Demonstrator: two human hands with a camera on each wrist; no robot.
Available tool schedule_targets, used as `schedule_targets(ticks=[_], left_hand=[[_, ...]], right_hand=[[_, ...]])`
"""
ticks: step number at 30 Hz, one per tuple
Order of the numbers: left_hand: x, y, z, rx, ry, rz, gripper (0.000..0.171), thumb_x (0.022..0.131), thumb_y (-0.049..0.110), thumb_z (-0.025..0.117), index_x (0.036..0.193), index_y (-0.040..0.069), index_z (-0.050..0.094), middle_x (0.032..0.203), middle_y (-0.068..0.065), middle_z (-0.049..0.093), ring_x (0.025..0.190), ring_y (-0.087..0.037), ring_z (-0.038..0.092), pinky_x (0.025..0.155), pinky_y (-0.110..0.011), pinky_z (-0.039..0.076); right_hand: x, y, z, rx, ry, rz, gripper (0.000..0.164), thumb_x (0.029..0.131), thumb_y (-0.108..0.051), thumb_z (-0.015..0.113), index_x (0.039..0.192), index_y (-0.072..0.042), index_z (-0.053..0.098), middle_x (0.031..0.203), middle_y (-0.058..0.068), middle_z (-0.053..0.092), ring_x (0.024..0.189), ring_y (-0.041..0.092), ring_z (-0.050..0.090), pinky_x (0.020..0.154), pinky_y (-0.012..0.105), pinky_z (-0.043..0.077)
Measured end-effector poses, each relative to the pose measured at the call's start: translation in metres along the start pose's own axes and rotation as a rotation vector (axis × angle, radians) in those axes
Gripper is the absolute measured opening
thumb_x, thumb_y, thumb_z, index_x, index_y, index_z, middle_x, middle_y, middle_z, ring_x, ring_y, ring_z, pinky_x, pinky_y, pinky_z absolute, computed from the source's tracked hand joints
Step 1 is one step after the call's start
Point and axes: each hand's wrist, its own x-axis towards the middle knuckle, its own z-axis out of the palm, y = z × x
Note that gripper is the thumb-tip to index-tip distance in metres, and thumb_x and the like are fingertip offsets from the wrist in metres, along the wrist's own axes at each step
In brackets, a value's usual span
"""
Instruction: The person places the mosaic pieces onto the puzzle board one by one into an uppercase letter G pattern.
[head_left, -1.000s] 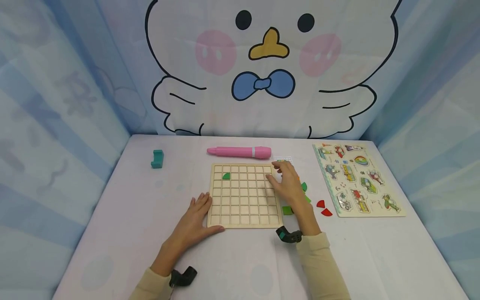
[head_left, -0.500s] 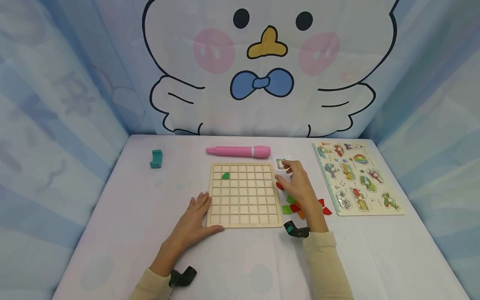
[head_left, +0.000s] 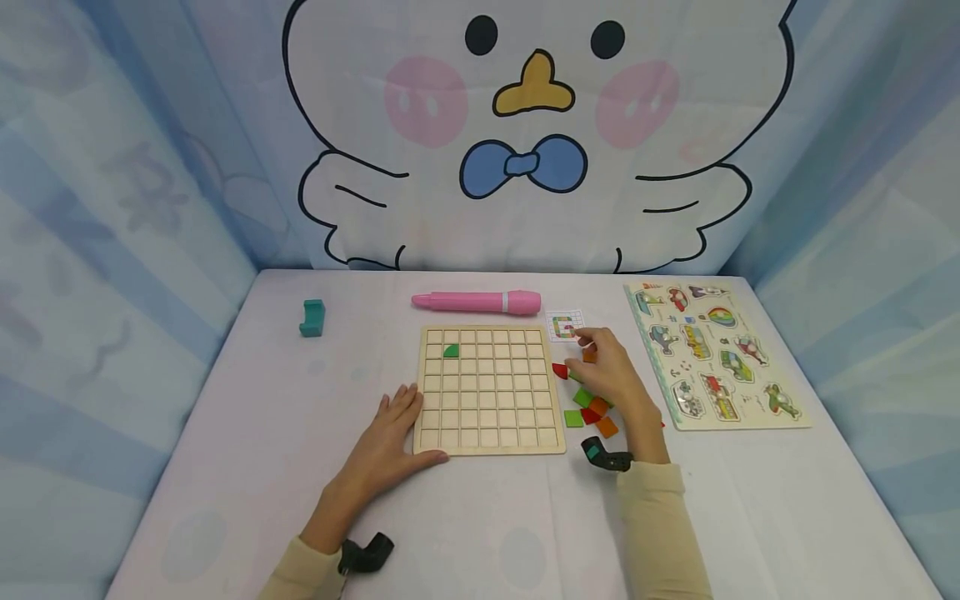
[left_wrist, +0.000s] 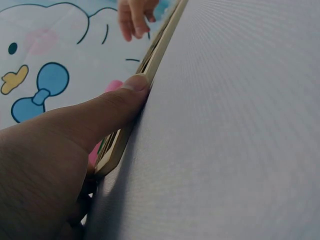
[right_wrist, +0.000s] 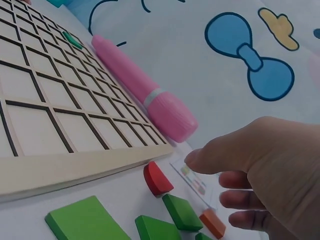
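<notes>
A wooden grid board point(head_left: 491, 400) lies in the middle of the table, with one green quarter-round piece point(head_left: 452, 352) in a cell near its upper left. My left hand point(head_left: 390, 429) rests at the board's lower left corner, fingers along the left side and thumb point(left_wrist: 117, 107) on the front edge. Beyond the right edge, my right hand point(head_left: 611, 367) hovers over loose pieces, fingers loosely bent and nothing seen between them. Below it lie a red piece point(right_wrist: 157, 179), green pieces point(right_wrist: 87, 220) and an orange piece point(right_wrist: 212, 222). A small pattern card point(head_left: 564, 326) sits by its fingertips.
Behind the board lies a pink pen-shaped toy point(head_left: 476, 303). A teal block point(head_left: 312, 318) stands at the far left. On the right is a picture puzzle board point(head_left: 716, 358). A cartoon-printed curtain point(head_left: 525, 233) closes off the back of the table.
My right hand has moved right, from above the board's right edge to over the loose pieces, uncovering the pattern card and several pieces. My left hand has stayed in place.
</notes>
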Motion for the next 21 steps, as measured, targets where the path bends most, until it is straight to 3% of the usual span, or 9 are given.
schedule_targets(ticks=[11, 21], left_hand=[[-0.002, 0.001, 0.000, -0.002, 0.022, 0.002, 0.104, 0.078, 0.058, 0.078, 0.150, -0.005, 0.038, 0.160, -0.020, 0.036, 0.153, -0.035, 0.028, 0.127, -0.053, 0.022], [-0.001, 0.000, 0.001, -0.002, 0.027, 0.005, 0.103, 0.079, 0.057, 0.078, 0.150, -0.006, 0.038, 0.160, -0.020, 0.036, 0.153, -0.035, 0.028, 0.127, -0.052, 0.021]], right_hand=[[0.000, 0.013, -0.002, -0.045, -0.114, 0.055, 0.049, 0.090, -0.025, 0.071, 0.131, -0.002, 0.059, 0.125, 0.017, 0.054, 0.112, 0.032, 0.051, 0.107, 0.051, 0.046], [0.000, 0.019, -0.003, -0.076, -0.155, 0.047, 0.036, 0.090, -0.025, 0.072, 0.119, -0.005, 0.068, 0.118, 0.015, 0.054, 0.108, 0.030, 0.047, 0.099, 0.046, 0.047]])
